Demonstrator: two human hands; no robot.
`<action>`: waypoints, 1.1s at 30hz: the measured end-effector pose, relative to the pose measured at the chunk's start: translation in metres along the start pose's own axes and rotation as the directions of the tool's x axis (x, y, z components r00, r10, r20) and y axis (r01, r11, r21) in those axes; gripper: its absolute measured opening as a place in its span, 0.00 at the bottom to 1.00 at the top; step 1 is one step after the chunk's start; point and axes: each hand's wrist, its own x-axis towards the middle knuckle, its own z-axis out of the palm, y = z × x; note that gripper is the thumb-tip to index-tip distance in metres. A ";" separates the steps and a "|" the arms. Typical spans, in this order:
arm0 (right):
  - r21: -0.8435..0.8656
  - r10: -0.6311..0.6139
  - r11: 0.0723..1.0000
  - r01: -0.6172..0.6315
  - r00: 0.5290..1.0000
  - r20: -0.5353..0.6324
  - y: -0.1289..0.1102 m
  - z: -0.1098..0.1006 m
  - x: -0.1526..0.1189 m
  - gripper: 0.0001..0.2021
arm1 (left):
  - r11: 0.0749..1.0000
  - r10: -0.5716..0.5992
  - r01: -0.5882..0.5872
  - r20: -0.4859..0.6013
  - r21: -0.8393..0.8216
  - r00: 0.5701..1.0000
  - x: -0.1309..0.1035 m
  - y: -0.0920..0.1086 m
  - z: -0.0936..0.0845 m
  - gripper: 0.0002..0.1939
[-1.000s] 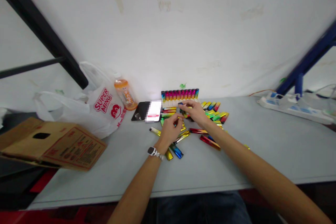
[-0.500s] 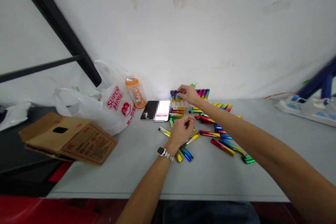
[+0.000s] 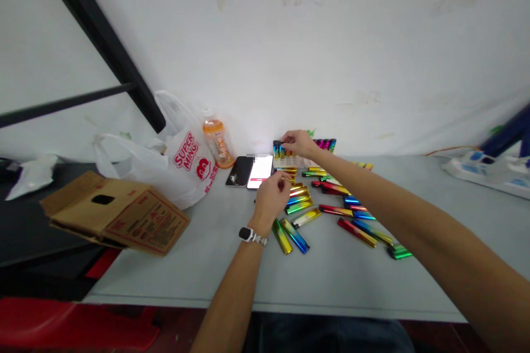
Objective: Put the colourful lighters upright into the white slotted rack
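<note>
Many shiny coloured lighters, among them a red and yellow one (image 3: 356, 232) and a blue one (image 3: 295, 236), lie spread on the grey table. Several more stand upright in a clear tray (image 3: 290, 161) against the wall. At the tray's left part, my right hand (image 3: 298, 143) has its fingers pinched by a standing lighter; whether it grips it is too small to tell. My left hand (image 3: 273, 196), with a watch on the wrist, is curled beside the phones over the left end of the lighters. Something small and yellowish shows at its fingertips.
Two phones, one black (image 3: 239, 171) and one lit (image 3: 260, 171), lie left of the tray. Further left are an orange drink bottle (image 3: 218, 142), a white plastic bag (image 3: 182, 176) and an open cardboard box (image 3: 136, 215). A power strip (image 3: 488, 171) lies at the right.
My left hand has moved left and slightly up, uncovering lighters. My right hand stays at the tray's left part. The whole view has shifted a little.
</note>
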 end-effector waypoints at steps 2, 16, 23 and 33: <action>-0.015 0.015 1.000 -0.015 1.000 0.003 0.000 -0.002 0.002 0.04 | 0.997 -0.034 0.037 -0.041 0.062 0.999 0.004 -0.008 -0.010 0.10; -0.204 -0.085 0.975 0.089 0.996 0.028 0.000 -0.012 0.015 0.07 | 0.994 0.103 -0.110 0.249 0.012 0.963 0.007 -0.025 -0.023 0.02; -0.419 -0.051 0.902 0.102 0.990 0.131 -0.004 -0.014 0.016 0.07 | 0.993 0.009 -0.052 0.381 0.103 0.924 0.004 -0.019 -0.027 0.06; -0.616 -0.017 0.741 0.267 0.925 0.380 -0.024 -0.013 0.024 0.13 | 0.989 -0.048 -0.019 0.432 0.148 0.900 0.003 -0.017 -0.027 0.09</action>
